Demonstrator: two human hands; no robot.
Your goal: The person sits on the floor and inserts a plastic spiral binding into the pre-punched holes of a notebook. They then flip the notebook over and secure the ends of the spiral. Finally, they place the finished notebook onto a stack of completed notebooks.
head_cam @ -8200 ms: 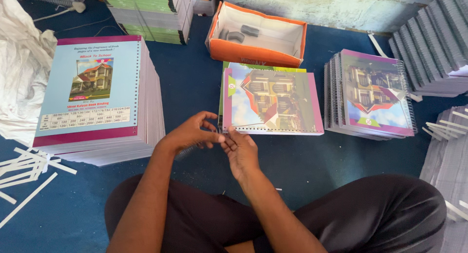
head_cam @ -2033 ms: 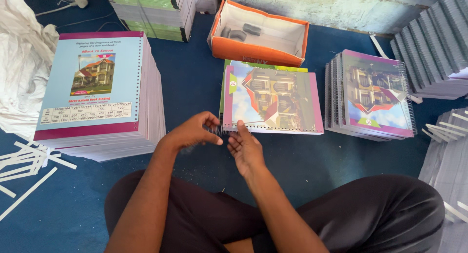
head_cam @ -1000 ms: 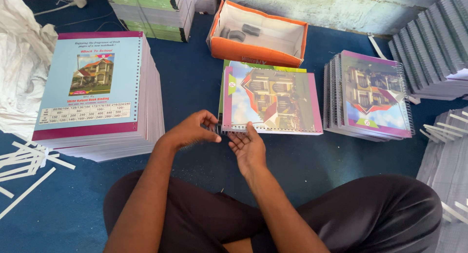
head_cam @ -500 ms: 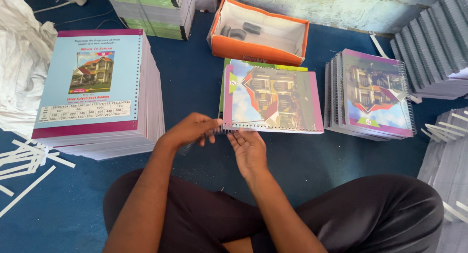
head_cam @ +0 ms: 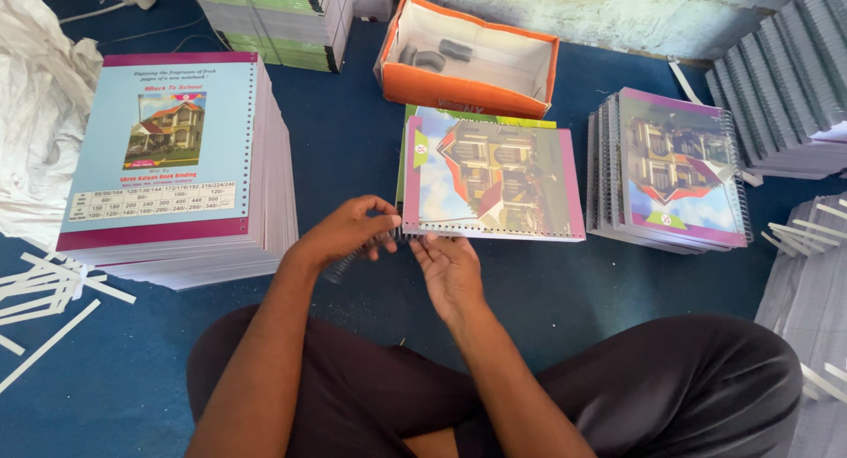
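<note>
Sitting cross-legged on the blue floor (head_cam: 353,149), the person works at the near-left corner of the notebook (head_cam: 491,180), which lies flat with its punched edge turned toward them. The left hand (head_cam: 346,233) is curled shut around a dark spiral wire (head_cam: 346,262), pointing it at the holes. The right hand (head_cam: 450,266) lies half open, fingertips on the punched edge, apparently steadying it. Stacks of bound notebooks (head_cam: 675,171) stand to the right.

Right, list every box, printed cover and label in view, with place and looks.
Cardboard box: top centre, orange outside, white inside, open.
Pale blue cover: on the left stack, magenta edges, house picture.
Notebook: centre, at both hands, pink-edged, building picture.
Purple-edged notebooks: right stack, same building picture.
</note>
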